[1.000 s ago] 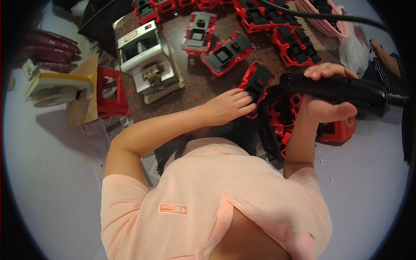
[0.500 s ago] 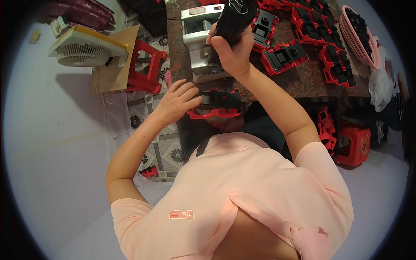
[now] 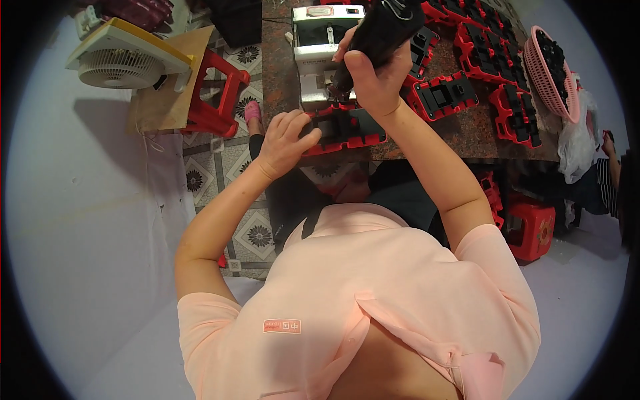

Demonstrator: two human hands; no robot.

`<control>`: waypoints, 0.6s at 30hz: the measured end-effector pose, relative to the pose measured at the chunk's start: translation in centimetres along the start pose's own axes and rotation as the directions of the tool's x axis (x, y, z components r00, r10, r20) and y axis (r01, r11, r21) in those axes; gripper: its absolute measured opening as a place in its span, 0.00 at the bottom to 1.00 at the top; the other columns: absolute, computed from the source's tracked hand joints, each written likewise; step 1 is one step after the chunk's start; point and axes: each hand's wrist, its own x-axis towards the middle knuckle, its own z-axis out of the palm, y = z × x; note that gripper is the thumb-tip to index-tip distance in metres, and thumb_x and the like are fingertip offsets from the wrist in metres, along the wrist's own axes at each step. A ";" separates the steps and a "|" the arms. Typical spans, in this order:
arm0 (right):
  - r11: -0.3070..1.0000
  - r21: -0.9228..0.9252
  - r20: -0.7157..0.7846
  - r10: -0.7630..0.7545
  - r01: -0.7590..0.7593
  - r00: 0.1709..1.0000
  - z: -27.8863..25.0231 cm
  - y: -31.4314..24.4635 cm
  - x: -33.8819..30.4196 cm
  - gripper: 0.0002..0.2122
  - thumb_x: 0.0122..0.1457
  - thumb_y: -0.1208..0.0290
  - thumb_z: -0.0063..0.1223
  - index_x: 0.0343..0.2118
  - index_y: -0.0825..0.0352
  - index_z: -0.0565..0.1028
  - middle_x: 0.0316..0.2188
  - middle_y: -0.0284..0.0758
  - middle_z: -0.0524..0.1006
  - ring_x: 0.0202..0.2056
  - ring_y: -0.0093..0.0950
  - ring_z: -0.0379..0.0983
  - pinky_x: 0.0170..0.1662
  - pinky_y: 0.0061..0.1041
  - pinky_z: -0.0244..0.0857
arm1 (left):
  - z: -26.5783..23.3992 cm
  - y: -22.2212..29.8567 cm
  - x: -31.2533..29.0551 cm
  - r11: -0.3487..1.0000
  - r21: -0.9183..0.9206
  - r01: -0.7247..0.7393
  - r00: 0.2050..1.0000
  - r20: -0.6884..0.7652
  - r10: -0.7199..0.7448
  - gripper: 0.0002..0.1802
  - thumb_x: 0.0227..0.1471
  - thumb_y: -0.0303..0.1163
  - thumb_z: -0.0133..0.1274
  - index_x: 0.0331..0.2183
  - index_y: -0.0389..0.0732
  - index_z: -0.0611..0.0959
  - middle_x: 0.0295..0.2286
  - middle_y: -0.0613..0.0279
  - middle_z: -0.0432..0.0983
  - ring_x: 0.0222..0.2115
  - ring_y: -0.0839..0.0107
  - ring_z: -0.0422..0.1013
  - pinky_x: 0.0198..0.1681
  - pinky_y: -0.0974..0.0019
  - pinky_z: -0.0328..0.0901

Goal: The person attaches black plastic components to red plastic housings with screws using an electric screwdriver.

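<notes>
In my right hand (image 3: 381,83) is a black electric screwdriver (image 3: 388,30) with a metal hanging loop on top. It leans so that its lower end sits just above the far edge of a red and black plastic part (image 3: 353,128). My left hand (image 3: 288,141) grips the left end of that part at the table's near edge, fingers bent over it. Whether the screwdriver's tip touches the part I cannot tell. Right behind the part stands a white and silver screw feeder (image 3: 321,50), partly covered by my right hand.
Several similar red and black parts (image 3: 443,95) lie to the right on the speckled table (image 3: 280,80). Beyond them is a pink basket (image 3: 537,73) of black pieces, beside a plastic bag (image 3: 579,143). At left, a fan (image 3: 117,67) rests on a board over a red stool (image 3: 227,93).
The part in my left hand has moved away from my body, up to the table's edge near the feeder. The screwdriver has shifted right and toward me, its lower end now over the part.
</notes>
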 end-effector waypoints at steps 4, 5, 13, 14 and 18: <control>0.998 0.012 -0.033 0.070 -0.069 0.997 0.1 0.7 -0.7 0.23 0.54 0.74 0.66 0.48 0.69 0.65 0.32 0.29 0.75 0.32 0.16 0.71 0.35 0.17 0.67 | -1.3 0.7 1.0 1.000 0.003 0.017 0.992 0.123 -0.017 0.17 0.44 0.29 0.54 0.40 0.47 0.78 0.45 0.57 0.70 0.51 0.58 0.67 0.54 0.54 0.62; 0.997 -0.004 -0.046 0.072 -0.072 0.996 0.1 0.7 -0.9 0.23 0.54 0.73 0.66 0.48 0.69 0.65 0.32 0.29 0.75 0.33 0.16 0.71 0.35 0.17 0.67 | -2.0 1.2 1.5 1.000 0.002 0.018 0.992 0.125 -0.018 0.17 0.44 0.29 0.54 0.40 0.47 0.78 0.45 0.57 0.70 0.51 0.58 0.67 0.54 0.54 0.62; 0.984 -0.107 -0.019 0.144 -0.146 0.989 0.2 1.7 0.3 0.20 0.54 0.69 0.67 0.43 0.69 0.68 0.30 0.30 0.76 0.30 0.17 0.72 0.33 0.18 0.67 | -0.5 9.7 5.3 0.917 -0.156 0.368 0.926 0.158 -0.344 0.28 0.43 0.31 0.60 0.50 0.44 0.76 0.54 0.46 0.64 0.56 0.43 0.60 0.58 0.45 0.59; 0.954 -0.217 0.006 0.212 -0.206 0.977 0.3 1.5 1.0 0.19 0.54 0.68 0.67 0.41 0.69 0.68 0.28 0.31 0.76 0.27 0.18 0.72 0.31 0.18 0.67 | 0.1 10.4 5.6 0.930 -0.039 0.367 0.915 0.197 -0.353 0.32 0.43 0.31 0.60 0.53 0.47 0.74 0.58 0.44 0.59 0.58 0.36 0.56 0.58 0.43 0.58; 0.978 0.013 -0.033 0.208 -0.208 0.978 2.7 -2.0 3.9 0.20 0.61 0.51 0.58 0.35 0.67 0.70 0.18 0.33 0.73 0.17 0.23 0.71 0.21 0.23 0.68 | 3.7 10.3 4.4 0.922 0.083 0.378 0.921 0.072 -0.384 0.29 0.45 0.29 0.58 0.52 0.51 0.75 0.58 0.44 0.58 0.59 0.35 0.55 0.57 0.42 0.59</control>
